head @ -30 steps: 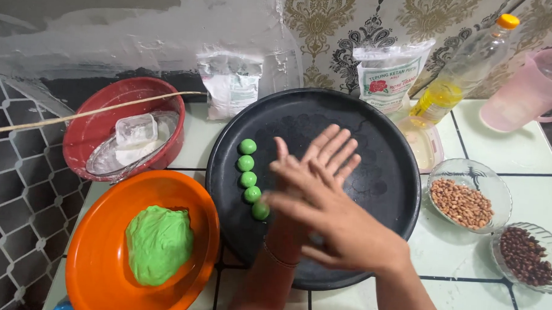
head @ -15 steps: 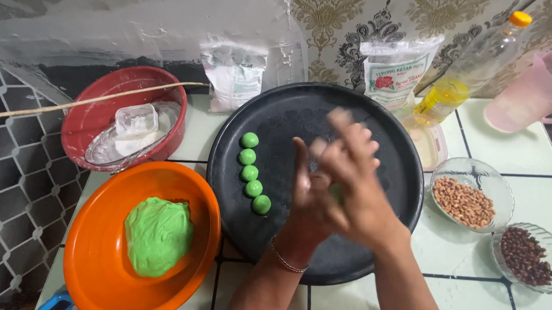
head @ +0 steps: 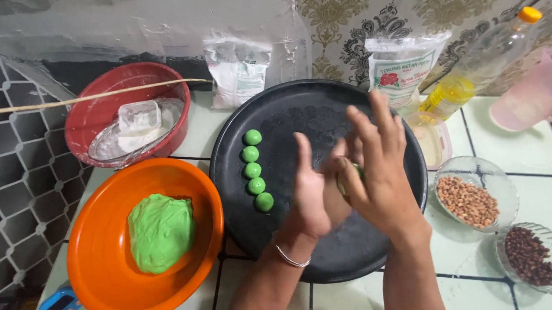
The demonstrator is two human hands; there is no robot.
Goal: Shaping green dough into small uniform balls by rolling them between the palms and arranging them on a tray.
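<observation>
My left hand [head: 314, 193] and my right hand [head: 379, 171] are pressed palm to palm above a round black tray [head: 289, 119]. A small piece of green dough [head: 342, 179] shows between the palms, mostly hidden. Several green dough balls [head: 253, 170] lie in a curved row on the left part of the tray. An orange bowl [head: 101, 265] to the left holds a lump of green dough [head: 161, 231].
A red bowl [head: 94, 118] at the back left holds a glass dish and a small tub, with a thin stick across it. Two flour bags, an oil bottle [head: 474, 70] and a pink jug [head: 538, 91] stand behind. Glass bowls of peanuts [head: 473, 201] and dark beans [head: 529, 255] sit right.
My hands have kept sliding against each other over the tray, the right hand shifting farther right over the left. The row of balls is unchanged.
</observation>
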